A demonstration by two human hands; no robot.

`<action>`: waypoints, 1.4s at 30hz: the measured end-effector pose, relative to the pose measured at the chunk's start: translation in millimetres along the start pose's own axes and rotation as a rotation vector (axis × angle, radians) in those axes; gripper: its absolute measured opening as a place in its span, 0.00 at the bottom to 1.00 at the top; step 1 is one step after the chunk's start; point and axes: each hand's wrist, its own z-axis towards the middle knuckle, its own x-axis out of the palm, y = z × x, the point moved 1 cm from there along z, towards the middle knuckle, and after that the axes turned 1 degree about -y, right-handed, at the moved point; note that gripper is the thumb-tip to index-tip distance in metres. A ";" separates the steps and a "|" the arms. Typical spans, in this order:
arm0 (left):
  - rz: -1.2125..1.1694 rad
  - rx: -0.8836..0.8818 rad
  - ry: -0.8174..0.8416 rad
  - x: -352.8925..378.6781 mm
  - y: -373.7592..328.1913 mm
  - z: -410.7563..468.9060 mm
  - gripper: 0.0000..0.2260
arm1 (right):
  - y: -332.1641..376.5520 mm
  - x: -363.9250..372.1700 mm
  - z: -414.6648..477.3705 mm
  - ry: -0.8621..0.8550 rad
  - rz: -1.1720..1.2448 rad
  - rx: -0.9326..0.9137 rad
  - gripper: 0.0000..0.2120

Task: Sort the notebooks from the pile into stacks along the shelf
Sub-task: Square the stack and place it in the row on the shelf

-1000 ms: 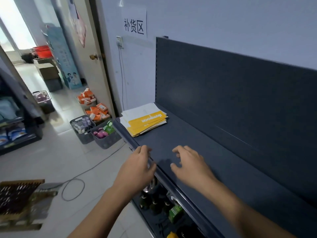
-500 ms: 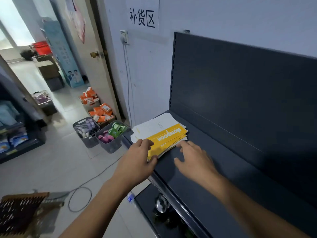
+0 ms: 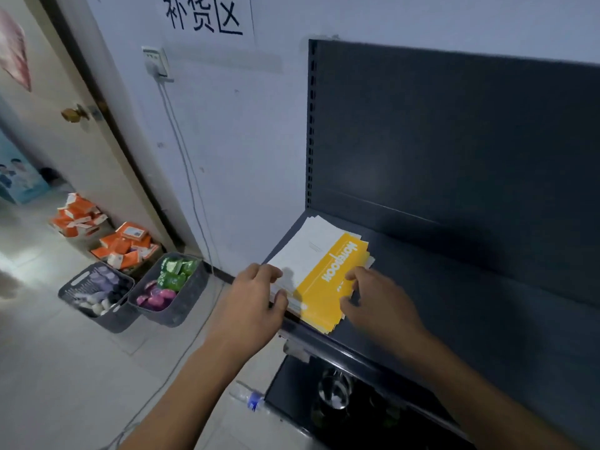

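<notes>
Notebook pile (image 3: 310,251) sits at the left end of the shelf (image 3: 470,303), with a yellow notebook (image 3: 328,284) on top. Left hand (image 3: 253,303) grips the pile's front-left corner, thumb on the front edge. Right hand (image 3: 376,303), fingers curled, seems to pinch the yellow notebook's right edge; the contact is hidden. Lower covers are covered and unreadable.

dim indoor | daylight glare far left | wide-angle edge distortion | soft blur

Grey basket (image 3: 180,308) of green packets, second basket (image 3: 112,319) beside it, orange packs (image 3: 125,245), wall sign (image 3: 207,14)
</notes>
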 end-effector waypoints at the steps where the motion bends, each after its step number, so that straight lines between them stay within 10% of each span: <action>1: 0.001 0.017 0.020 0.0 3.2 7.0 0.15 | 1.4 0.6 1.4 -0.014 0.009 0.033 0.17; 42: 0.059 -0.120 0.734 31.0 38.2 157.5 0.18 | 28.8 53.6 64.5 -0.178 0.199 0.528 0.08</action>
